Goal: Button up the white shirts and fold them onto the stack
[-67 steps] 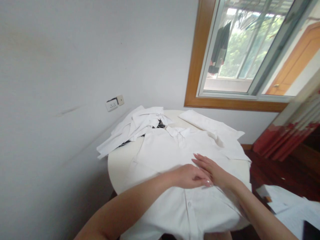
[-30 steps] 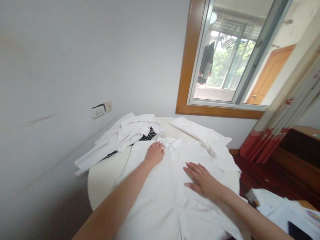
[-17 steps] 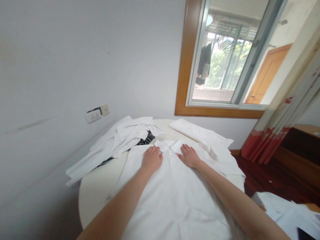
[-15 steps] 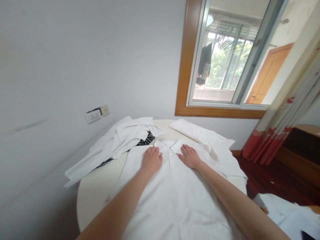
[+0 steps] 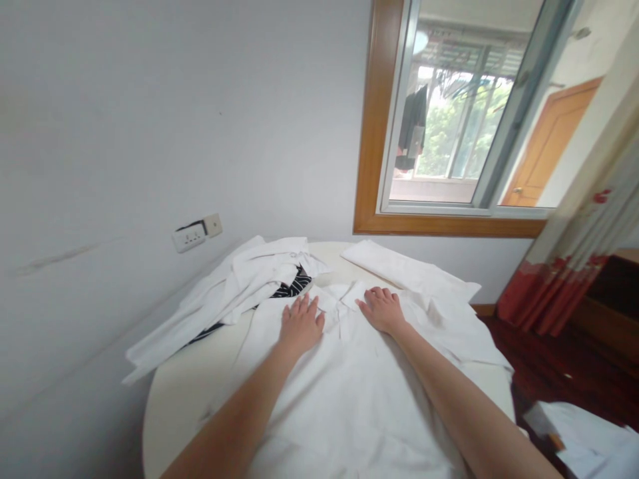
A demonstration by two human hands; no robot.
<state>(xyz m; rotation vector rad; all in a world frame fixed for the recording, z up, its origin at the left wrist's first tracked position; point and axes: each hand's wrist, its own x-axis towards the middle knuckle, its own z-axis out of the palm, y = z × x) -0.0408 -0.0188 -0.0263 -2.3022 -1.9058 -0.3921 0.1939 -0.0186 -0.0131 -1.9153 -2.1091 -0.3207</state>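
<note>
A white collared shirt (image 5: 349, 386) lies spread over the round table, its collar toward the wall. My left hand (image 5: 301, 322) rests flat on the shirt just left of the collar, fingers spread. To the right of the collar, my right hand (image 5: 383, 309) presses flat on the cloth with its fingers stretched out. Neither hand grips anything. Beyond the right hand, a folded white cloth (image 5: 404, 266) lies at the table's far edge.
Heaped white garments (image 5: 239, 279) lie at the back left, over a black striped cloth (image 5: 292, 286), and hang past the edge of the pale table (image 5: 174, 406). A wall socket (image 5: 190, 237) is behind. White papers or cloth (image 5: 589, 436) sit low at right, near a curtain (image 5: 554, 279).
The fingers of my left hand have spread wider on the shirt. My right hand stays in nearly the same place beside the collar. The view has shifted slightly.
</note>
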